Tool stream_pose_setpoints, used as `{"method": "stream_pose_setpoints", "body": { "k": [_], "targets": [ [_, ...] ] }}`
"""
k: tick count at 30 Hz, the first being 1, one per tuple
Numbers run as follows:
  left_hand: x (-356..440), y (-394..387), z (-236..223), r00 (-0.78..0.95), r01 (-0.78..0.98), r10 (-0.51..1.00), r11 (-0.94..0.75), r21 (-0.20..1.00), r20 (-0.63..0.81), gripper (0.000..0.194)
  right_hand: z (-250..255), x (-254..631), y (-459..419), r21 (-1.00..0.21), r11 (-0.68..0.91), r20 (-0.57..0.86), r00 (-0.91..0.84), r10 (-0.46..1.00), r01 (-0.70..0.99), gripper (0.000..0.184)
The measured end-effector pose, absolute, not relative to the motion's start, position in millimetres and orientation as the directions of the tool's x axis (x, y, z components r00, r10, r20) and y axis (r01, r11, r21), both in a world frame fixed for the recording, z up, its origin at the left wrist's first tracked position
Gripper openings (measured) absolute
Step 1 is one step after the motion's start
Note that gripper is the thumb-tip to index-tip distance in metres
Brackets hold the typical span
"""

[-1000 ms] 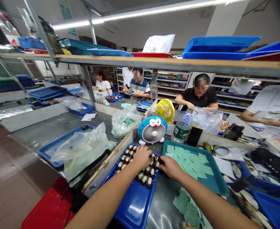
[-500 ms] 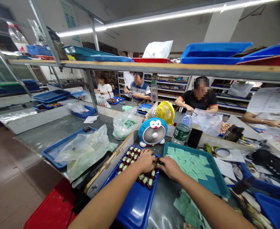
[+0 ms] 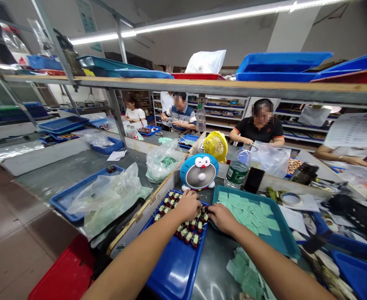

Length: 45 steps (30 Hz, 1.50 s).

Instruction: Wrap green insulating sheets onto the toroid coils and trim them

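Components (image 3: pixel 188 237) beneath left hand (image 3: pixel 188 205); right hand (image 3: pixel 222 218) beside

- We can read no words, numbers or brands anywhere in this view.
- The printed sheet (image 3: pixel 356 130) at the upper right carries lines of text, too small for us to make out.
- The green label (image 3: pixel 237 171) on the water bottle (image 3: pixel 238 156) shows lettering we cannot read.
- The wall poster (image 3: pixel 86 26) is also illegible to us.
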<state>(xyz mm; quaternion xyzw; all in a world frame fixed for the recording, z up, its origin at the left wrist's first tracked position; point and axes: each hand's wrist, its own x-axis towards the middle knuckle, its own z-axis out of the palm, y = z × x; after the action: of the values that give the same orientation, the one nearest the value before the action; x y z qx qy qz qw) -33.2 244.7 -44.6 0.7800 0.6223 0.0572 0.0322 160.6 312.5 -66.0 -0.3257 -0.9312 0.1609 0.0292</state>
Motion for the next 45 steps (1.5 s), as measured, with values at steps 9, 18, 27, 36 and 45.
{"method": "stream_pose_setpoints", "body": {
  "k": [9,18,27,36,45],
  "targets": [
    [-29.9,249.1,-49.8,0.246,0.957,0.969,-0.249,0.148,0.035,0.017,-64.6,157.2,302.8,-0.356,0.713,-0.041,-0.772,0.634,0.604,0.027],
    [-23.9,218.8,-50.4,0.186,0.963,0.97,-0.211,0.165,0.156,0.015,-59.0,156.7,300.1,-0.354,0.706,-0.122,-0.779,0.615,0.613,0.029],
    [-22.8,217.9,-64.1,0.136,0.978,0.974,-0.16,0.131,0.179,0.021,-63.6,153.8,285.3,-0.291,0.684,-0.059,-0.726,0.685,0.669,0.024],
    [-27.7,236.6,-68.0,0.123,0.985,0.965,-0.147,0.088,0.231,0.014,-71.5,153.3,280.3,-0.237,0.626,-0.011,-0.647,0.763,0.743,0.023],
    [-27.0,229.0,-73.5,0.07,0.979,0.953,-0.122,0.164,0.294,0.011,-74.7,147.5,281.1,-0.239,0.62,-0.013,-0.641,0.768,0.747,0.023]
  ]
}}
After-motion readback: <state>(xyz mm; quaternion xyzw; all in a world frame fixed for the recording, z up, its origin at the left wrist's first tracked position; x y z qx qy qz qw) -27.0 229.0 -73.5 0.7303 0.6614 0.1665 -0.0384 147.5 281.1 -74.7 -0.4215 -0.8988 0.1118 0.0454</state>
